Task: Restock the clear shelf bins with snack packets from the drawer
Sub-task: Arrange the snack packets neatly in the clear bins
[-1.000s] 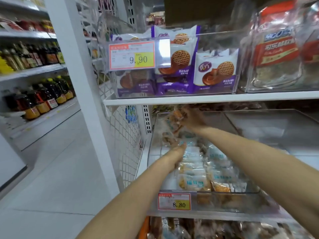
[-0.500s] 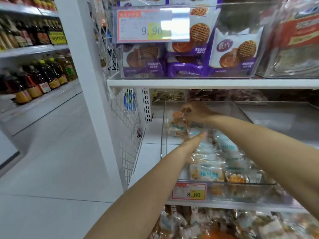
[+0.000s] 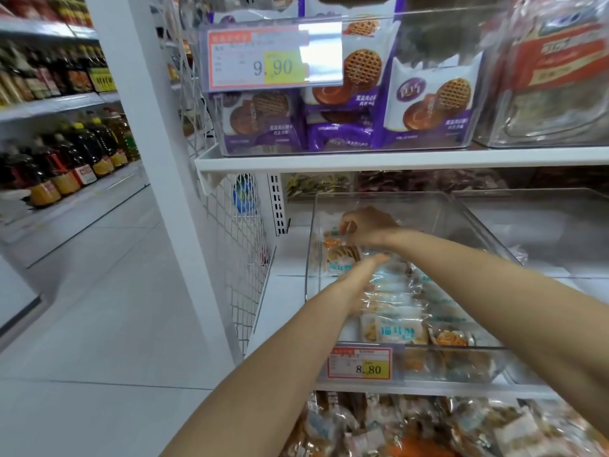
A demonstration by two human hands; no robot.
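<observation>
Two hands in the bin, one row ready to slump

Your middle shelf carries the clear bin, which is partly filled. A row of snack packets stands on edge from the price tag towards the rear. More stock lies in a heap below the shelf. Your left hand lies flat-fingered against the row, bracing it. Your right hand, fingers curled, pinches the rearmost packet near the bin's left wall. Lift the brace too soon and the slick wrappers will probably slide flat. Push hard with the right and the light bin may skid backwards.
</observation>
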